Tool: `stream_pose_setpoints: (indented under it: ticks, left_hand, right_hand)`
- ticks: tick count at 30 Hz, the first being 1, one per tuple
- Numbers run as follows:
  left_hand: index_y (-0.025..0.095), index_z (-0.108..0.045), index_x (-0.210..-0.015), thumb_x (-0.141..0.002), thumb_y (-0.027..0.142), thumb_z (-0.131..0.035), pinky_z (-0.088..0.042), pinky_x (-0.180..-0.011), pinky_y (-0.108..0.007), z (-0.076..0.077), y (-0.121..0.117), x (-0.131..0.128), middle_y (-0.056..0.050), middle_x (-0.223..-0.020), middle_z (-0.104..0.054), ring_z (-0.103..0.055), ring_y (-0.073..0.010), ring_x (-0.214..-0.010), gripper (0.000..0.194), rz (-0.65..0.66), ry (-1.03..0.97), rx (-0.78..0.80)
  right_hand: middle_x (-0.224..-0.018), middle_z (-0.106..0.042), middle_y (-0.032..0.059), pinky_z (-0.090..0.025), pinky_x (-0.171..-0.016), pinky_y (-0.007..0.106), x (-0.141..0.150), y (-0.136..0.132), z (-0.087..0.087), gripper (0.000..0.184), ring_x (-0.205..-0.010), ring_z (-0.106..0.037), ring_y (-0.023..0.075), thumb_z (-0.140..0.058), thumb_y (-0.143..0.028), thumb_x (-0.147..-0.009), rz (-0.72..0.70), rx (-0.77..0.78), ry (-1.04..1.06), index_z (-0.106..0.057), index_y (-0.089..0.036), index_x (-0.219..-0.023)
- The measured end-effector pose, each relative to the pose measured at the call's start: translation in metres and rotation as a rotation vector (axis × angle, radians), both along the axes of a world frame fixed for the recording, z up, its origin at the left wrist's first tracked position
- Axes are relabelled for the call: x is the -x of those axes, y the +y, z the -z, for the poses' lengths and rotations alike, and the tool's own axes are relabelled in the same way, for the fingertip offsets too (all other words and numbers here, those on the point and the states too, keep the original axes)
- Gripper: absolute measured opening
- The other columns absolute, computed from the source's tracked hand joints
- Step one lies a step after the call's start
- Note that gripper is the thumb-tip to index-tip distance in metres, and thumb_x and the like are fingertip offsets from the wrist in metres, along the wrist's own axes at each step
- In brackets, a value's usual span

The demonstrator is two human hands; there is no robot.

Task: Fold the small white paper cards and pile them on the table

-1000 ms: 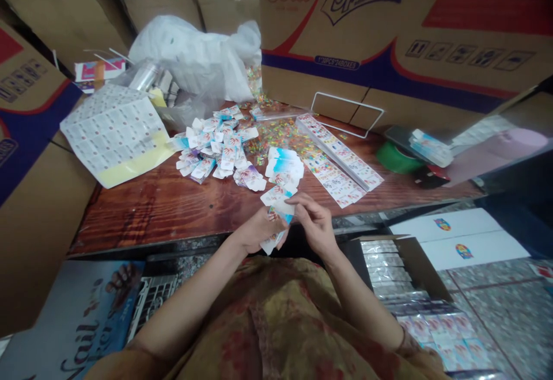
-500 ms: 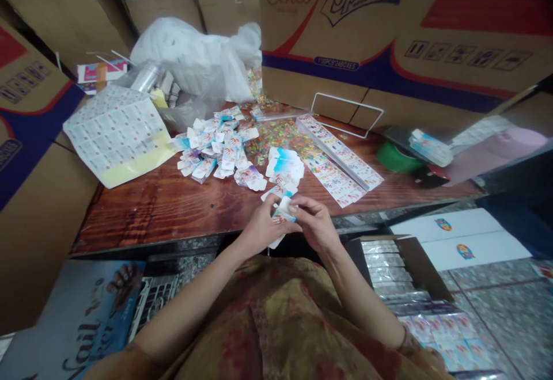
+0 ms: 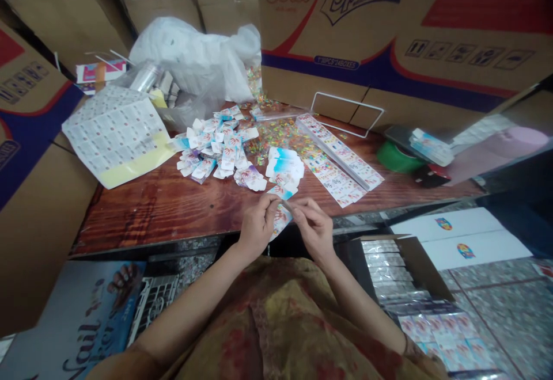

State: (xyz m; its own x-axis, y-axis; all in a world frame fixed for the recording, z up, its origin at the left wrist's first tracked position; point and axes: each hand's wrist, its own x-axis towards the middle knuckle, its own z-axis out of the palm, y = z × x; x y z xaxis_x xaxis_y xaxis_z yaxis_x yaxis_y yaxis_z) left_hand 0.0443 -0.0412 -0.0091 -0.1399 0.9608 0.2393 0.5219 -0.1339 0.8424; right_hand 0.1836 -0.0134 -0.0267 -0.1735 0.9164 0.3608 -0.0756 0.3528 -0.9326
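Note:
Close to the table's front edge, a small printed carton (image 3: 280, 221) with a hand picture is held between both my hands. My left hand (image 3: 258, 224) pinches its left side with thumb and fingers. From the right, my right hand (image 3: 314, 227) has thumb and fingertips closed at the carton's upper end; the fingers partly cover it. Just beyond my fingers lies a stack of flat blue-and-white cartons (image 3: 285, 167). Left of that stack is a heap of folded small cartons (image 3: 228, 149).
Tiny colourful pieces (image 3: 280, 135) lie scattered behind the stack. Printed strips (image 3: 339, 161) and a green tape roll (image 3: 395, 155) are to the right. A printed sheet (image 3: 121, 132) lies left. Large cardboard boxes (image 3: 311, 80) border the wooden table (image 3: 173, 213).
The white flap seen standing up between my fingers earlier is now folded or covered. My left hand has shifted from gripping the carton low to pinching it near its upper end.

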Motion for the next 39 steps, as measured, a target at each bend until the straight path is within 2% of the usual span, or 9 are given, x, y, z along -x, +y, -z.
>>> stream_pose_setpoints:
  ticks: [4,13,21,25,29,32,34,35,39]
  left_hand:
    - [0.02,-0.048,-0.097,-0.092,0.03,-0.04,-0.042,-0.069,-0.023,0.004,-0.001,-0.002,-0.003,-0.086,-0.064,-0.061,-0.0136,-0.075,0.013,-0.053,-0.034,-0.014]
    - [0.02,-0.041,-0.1,-0.092,0.028,-0.041,-0.043,-0.062,-0.022,0.007,-0.002,-0.002,-0.001,-0.078,-0.065,-0.064,-0.0128,-0.068,0.011,0.024,-0.093,-0.084]
    - [0.019,-0.046,-0.102,-0.092,0.028,-0.042,-0.045,-0.066,-0.024,0.006,-0.006,0.003,-0.002,-0.081,-0.064,-0.063,-0.0142,-0.073,0.014,-0.046,-0.112,-0.048]
    - [0.018,-0.053,-0.101,-0.092,0.028,-0.041,-0.044,-0.077,-0.027,0.015,-0.01,0.01,-0.005,-0.094,-0.064,-0.061,-0.0161,-0.087,0.018,-0.101,-0.147,0.01]
    - [0.017,-0.059,-0.091,-0.091,0.034,-0.043,-0.044,-0.071,-0.024,0.036,-0.013,0.019,-0.002,-0.083,-0.063,-0.059,-0.0146,-0.079,0.024,-0.102,-0.27,0.159]
    - [0.016,-0.058,-0.088,-0.087,0.043,-0.048,-0.044,-0.058,-0.022,0.043,-0.002,0.031,0.0,-0.072,-0.06,-0.055,-0.0121,-0.063,0.028,-0.204,-0.473,0.225]
    - [0.017,-0.056,-0.091,-0.081,0.048,-0.055,-0.043,-0.051,-0.021,0.033,0.017,0.048,0.001,-0.069,-0.058,-0.051,-0.0102,-0.054,0.032,-0.276,-0.588,0.203]
    - [0.017,-0.055,-0.093,-0.078,0.049,-0.059,-0.043,-0.05,-0.021,0.024,0.03,0.059,0.002,-0.07,-0.058,-0.051,-0.0098,-0.053,0.035,-0.295,-0.616,0.16]
    - [0.022,-0.051,-0.116,-0.077,0.049,-0.063,-0.052,-0.063,-0.029,-0.021,0.089,0.119,-0.004,-0.09,-0.059,-0.059,-0.0141,-0.07,0.049,-0.32,-0.519,-0.13]
  right_hand:
    - [-0.083,-0.063,0.0029,-0.046,-0.068,0.032,-0.002,-0.002,-0.005,0.018,-0.078,-0.058,0.0174,-0.065,-0.025,-0.083,-0.003,-0.045,-0.06,-0.074,-0.03,-0.097]
    - [-0.076,-0.066,0.0005,-0.047,-0.068,0.029,0.001,0.007,-0.003,0.009,-0.073,-0.058,0.0156,-0.074,-0.029,-0.072,-0.08,0.345,0.162,-0.076,-0.025,-0.08]
    - [-0.078,-0.061,0.003,-0.045,-0.068,0.03,-0.004,0.006,-0.011,0.017,-0.075,-0.056,0.016,-0.062,-0.033,-0.085,-0.181,0.063,-0.048,-0.075,-0.024,-0.09]
    - [-0.083,-0.061,0.0041,-0.047,-0.071,0.031,0.002,-0.001,0.003,0.022,-0.079,-0.058,0.0169,-0.056,-0.033,-0.09,-0.245,-0.049,-0.13,-0.071,-0.023,-0.103]
    - [-0.09,-0.062,0.0055,-0.049,-0.074,0.03,0.01,0.0,0.023,0.026,-0.083,-0.06,0.0173,-0.052,-0.033,-0.092,-0.263,-0.081,-0.319,-0.067,-0.022,-0.111]
    - [-0.097,-0.063,0.0085,-0.049,-0.081,0.034,0.01,0.02,0.032,0.031,-0.091,-0.06,0.0221,-0.052,-0.033,-0.091,-0.092,-0.185,-0.563,-0.062,-0.021,-0.118]
    - [-0.102,-0.063,0.0113,-0.047,-0.087,0.04,0.008,0.04,0.034,0.033,-0.096,-0.056,0.0268,-0.056,-0.029,-0.089,0.041,-0.265,-0.767,-0.061,-0.019,-0.12]
    - [-0.11,-0.062,0.0123,-0.044,-0.091,0.043,0.007,0.051,0.034,0.037,-0.101,-0.053,0.0285,-0.058,-0.026,-0.087,0.036,-0.299,-0.865,-0.059,-0.018,-0.123]
    - [-0.135,-0.051,0.012,-0.039,-0.096,0.044,0.007,0.085,0.029,0.058,-0.113,-0.044,0.0299,-0.065,-0.019,-0.081,-0.179,-0.376,-1.108,-0.047,-0.017,-0.136]
